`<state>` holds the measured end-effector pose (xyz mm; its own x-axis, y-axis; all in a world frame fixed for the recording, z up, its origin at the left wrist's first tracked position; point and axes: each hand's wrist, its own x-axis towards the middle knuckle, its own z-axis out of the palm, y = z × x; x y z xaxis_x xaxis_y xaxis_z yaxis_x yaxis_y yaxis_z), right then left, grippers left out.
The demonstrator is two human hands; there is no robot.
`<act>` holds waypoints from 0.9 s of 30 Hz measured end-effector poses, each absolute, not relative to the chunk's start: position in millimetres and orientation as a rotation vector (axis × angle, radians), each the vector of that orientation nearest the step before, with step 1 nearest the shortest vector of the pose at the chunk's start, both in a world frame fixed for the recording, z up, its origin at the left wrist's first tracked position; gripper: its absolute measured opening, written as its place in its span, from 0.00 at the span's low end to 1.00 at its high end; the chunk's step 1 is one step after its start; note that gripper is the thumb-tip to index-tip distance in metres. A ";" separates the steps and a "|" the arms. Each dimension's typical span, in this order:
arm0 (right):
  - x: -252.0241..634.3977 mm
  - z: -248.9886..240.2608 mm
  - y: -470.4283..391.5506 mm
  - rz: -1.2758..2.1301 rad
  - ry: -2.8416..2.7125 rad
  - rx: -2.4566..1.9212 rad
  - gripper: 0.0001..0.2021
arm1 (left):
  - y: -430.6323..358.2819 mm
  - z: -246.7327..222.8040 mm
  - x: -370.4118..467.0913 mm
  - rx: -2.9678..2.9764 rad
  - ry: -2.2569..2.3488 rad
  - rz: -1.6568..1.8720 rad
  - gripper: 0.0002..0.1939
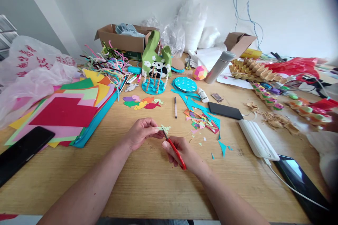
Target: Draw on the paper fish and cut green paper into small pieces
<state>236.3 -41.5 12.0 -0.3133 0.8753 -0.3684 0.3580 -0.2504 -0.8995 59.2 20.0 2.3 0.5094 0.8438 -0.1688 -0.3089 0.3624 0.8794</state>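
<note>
My left hand [144, 133] pinches a small piece of pale green paper [166, 128] above the middle of the table. In my right hand [182, 151] are red-handled scissors [176, 153], their blades pointing up and left against the paper. Whether the blades are parted is too small to tell. Just beyond my hands lie several cut paper fish [144, 103] in purple, green, yellow, orange, red and pale green. A pen [175, 107] rests on the table to the right of them. Coloured paper scraps [202, 121] are scattered right of my hands.
Coloured sheets [63, 112] are stacked at left, with a black phone [27, 153] on their near edge. At right lie a white power strip [257, 140] and a black power bank [225, 110]. Behind stand a green panda bag [156, 59] and a grey flask [220, 66].
</note>
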 end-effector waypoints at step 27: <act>234.5 13.6 -42.2 1.579 -1.532 -1.563 0.27 | 20.1 -0.5 58.3 0.900 0.699 0.817 0.09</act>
